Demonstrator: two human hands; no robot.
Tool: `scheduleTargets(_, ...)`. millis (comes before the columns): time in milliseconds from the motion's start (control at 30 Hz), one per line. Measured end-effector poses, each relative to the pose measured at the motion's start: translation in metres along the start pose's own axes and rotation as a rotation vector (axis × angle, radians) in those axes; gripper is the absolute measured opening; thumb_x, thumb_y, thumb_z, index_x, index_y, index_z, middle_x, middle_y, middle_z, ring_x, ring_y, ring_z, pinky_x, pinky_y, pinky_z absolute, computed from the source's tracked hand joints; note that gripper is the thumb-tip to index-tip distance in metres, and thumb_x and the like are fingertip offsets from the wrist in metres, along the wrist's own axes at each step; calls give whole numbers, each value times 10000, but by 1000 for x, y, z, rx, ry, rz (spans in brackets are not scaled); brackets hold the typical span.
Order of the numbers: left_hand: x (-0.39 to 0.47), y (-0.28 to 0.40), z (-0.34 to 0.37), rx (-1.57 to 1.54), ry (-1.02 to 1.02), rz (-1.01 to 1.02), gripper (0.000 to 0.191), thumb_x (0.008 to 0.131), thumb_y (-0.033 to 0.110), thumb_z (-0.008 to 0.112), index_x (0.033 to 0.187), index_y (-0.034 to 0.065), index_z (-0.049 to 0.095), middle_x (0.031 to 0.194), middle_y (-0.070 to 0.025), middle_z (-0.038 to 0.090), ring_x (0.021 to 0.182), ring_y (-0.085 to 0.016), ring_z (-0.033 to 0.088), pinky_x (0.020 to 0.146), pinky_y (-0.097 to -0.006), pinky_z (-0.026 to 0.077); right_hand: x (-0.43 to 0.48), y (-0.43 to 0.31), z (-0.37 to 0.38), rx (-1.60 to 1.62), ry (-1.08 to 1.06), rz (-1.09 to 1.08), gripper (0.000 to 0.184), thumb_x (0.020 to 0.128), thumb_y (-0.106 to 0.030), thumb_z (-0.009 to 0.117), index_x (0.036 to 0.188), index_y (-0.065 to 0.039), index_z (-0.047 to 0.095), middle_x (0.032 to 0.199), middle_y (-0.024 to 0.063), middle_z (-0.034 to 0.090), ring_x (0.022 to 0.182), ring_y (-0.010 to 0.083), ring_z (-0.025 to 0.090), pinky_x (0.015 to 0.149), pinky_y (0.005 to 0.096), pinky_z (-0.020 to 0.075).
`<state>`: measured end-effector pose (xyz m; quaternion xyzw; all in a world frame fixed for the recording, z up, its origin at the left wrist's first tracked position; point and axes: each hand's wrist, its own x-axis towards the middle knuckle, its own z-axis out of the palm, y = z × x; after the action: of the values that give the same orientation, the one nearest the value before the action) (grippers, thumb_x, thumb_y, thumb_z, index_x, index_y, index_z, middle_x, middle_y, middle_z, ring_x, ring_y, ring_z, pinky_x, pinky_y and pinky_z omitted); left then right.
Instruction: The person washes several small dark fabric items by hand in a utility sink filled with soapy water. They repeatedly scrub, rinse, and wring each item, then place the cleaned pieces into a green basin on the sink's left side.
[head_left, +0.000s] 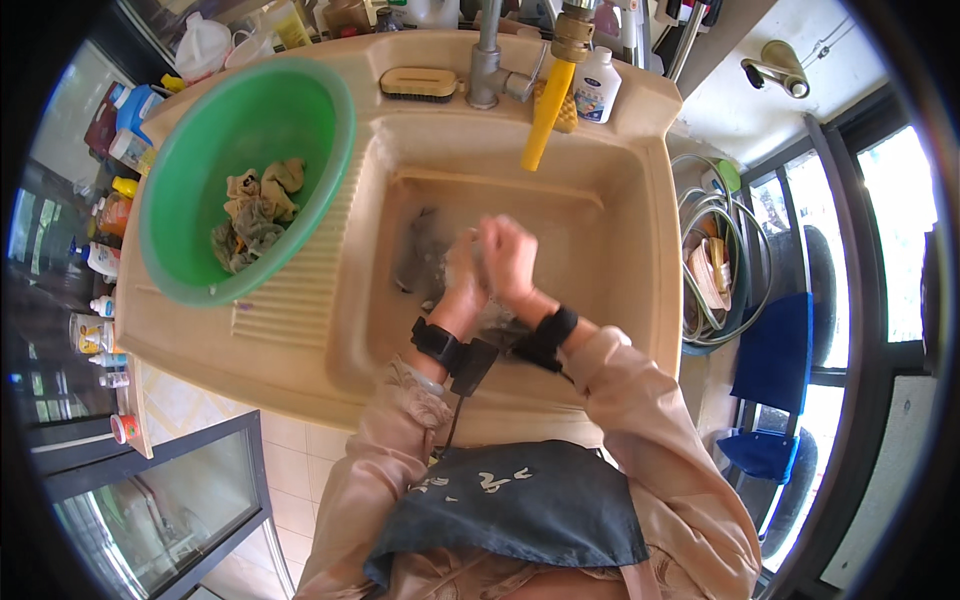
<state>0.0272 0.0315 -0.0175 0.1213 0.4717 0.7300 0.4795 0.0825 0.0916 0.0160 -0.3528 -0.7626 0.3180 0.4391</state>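
My left hand and my right hand are pressed together over a beige laundry sink, blurred by motion. Both are closed around a small greyish cloth, mostly hidden by the fingers. White suds cling to the left hand. Cloudy water covers the basin's bottom. A dark grey cloth lies in that water to the left of my hands. More dark cloth shows below my wrists; whether it joins the piece in my hands is unclear.
A green plastic basin with several crumpled cloths leans on the ribbed washboard. At the back stand a scrub brush, a tap, a yellow hose, a sponge and a white bottle.
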Motion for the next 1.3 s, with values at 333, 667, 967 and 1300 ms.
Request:
scheduleTargets(333, 11, -14, -6, -248, -292, -6, 342, 880, 444, 437, 950, 119, 517, 823, -15, 548, 771, -166, 549, 555, -372, 433, 0, 11, 2, -31, -30, -75, 334, 855, -214, 543, 593, -7, 533, 596, 208, 492, 506, 340, 495, 505, 390, 413)
scheduleTargets(667, -3, 4, 10, -182, 187, -187, 340, 850, 441, 501, 914, 107, 523, 812, -3, 549, 706, -181, 557, 586, -344, 459, 0, 14, 1, -421, -232, -179, 262, 833, -241, 569, 652, -52, 592, 627, 206, 527, 560, 377, 540, 532, 425, 438)
scheduleTargets(967, 0, 39, 3, 14, 276, -118, 351, 863, 405, 552, 1052, 123, 464, 1161, -38, 438, 1055, -212, 444, 740, -453, 453, 41, 49, -45, 854, -370, 884, 449, 840, -415, 610, 858, 33, 604, 702, 31, 577, 563, 115, 526, 495, 284, 425)
scheduleTargets(1300, 2, 37, -5, 139, 125, 55, 254, 823, 207, 619, 1018, 125, 478, 1002, -23, 474, 934, -153, 508, 735, -398, 509, 33, 65, -87, 604, -759, 700, 195, 714, -12, 555, 902, 38, 571, 796, 54, 533, 716, 120, 522, 555, 262, 420)
